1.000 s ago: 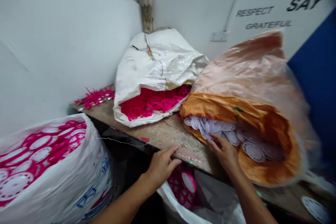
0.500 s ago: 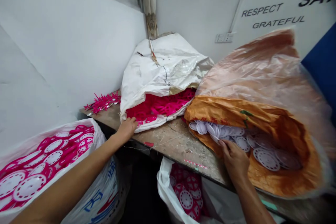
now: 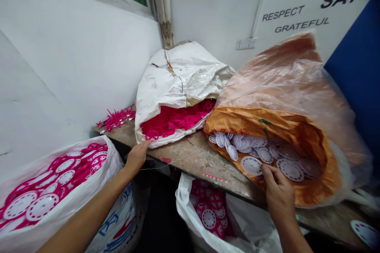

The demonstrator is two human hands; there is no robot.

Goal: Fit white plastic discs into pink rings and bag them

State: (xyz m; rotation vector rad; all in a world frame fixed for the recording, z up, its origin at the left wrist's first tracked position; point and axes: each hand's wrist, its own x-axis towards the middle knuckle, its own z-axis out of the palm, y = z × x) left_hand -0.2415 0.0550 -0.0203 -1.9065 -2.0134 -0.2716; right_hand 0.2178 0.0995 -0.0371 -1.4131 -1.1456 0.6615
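My right hand (image 3: 277,189) pinches the edge of a white plastic disc (image 3: 251,165) with small slots round its rim. It holds the disc at the mouth of an orange-lined sack (image 3: 237,118), where many similar discs (image 3: 291,169) lie heaped. My left hand (image 3: 137,157) is at the lower left lip of a white woven sack (image 3: 184,63). Its fingers are closed, and I cannot make out what is between them. Bright pink plastic rings (image 3: 178,120) fill that sack's mouth, just beyond the fingertips.
Both sacks lie on a worn table (image 3: 190,158). Pink spiky pieces (image 3: 117,118) are at its left corner. A white bag (image 3: 114,154) of pink-and-white discs stands at left, another bag (image 3: 182,195) below the table edge. One disc (image 3: 366,233) lies at lower right.
My right hand has drawn a disc towards me, to the sack's front lip. My left hand has pulled back slightly from the pink rings. The view has shifted a little to the right.
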